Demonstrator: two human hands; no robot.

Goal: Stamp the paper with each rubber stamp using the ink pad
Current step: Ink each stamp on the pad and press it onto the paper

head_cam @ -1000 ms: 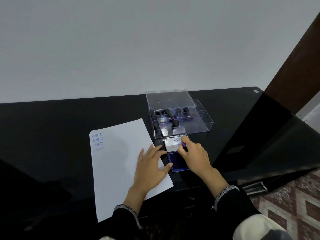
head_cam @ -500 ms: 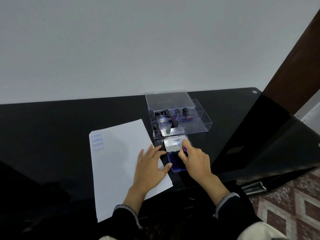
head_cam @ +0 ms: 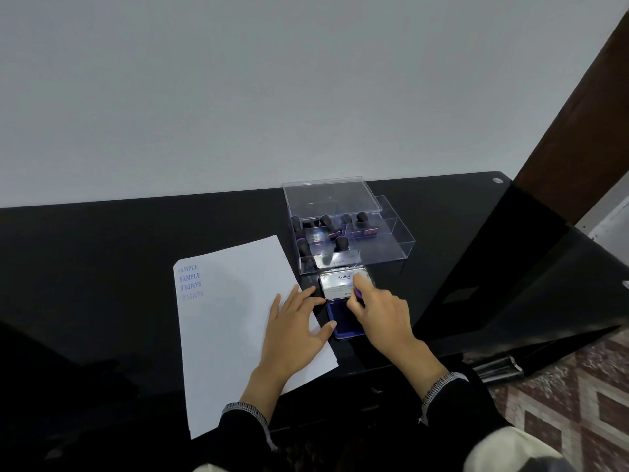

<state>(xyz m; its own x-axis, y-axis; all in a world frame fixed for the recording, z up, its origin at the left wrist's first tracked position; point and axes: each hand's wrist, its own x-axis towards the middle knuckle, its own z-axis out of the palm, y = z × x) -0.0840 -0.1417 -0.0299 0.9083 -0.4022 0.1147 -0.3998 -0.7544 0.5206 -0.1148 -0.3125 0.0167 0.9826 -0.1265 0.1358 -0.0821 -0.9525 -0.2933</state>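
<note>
- Rubber stamp (head_cam: 358, 294): only a purple sliver shows at the right hand (head_cam: 377, 313), over the far edge of the blue ink pad (head_cam: 342, 318), against its raised lid (head_cam: 340, 283); fingers (head_cam: 361, 283) curled and pinching it
- Left hand (head_cam: 294, 330): fingers spread flat on the near right part of the paper (head_cam: 235, 321); thumb tip reaches the pad's left edge
- Paper lies left of the pad on the black tabletop (head_cam: 102, 250), four blue SAMPLE prints (head_cam: 190, 281) stacked at its far left corner; lowest print looks faint
- Risk (judgement): stamp sits at the pad's far edge, so uneven inking and another faint print are likely
- Risk: thumb touching the pad could pick up ink and smear the sheet
- Risk: if the left hand lifts, the sheet may slide on the glossy top and blur a print
- Risk: the lid stands just behind the fingers; a knock could tip it shut on them
- Clear stamp box (head_cam: 350, 233) just beyond the pad, lid slid back, several dark-handled stamps (head_cam: 341, 244) inside; its front wall stands close behind the pad lid, crowding any reach for the next stamp
- Route from pad to blank paper crosses the left hand; patterned floor (head_cam: 561, 403) near right
</note>
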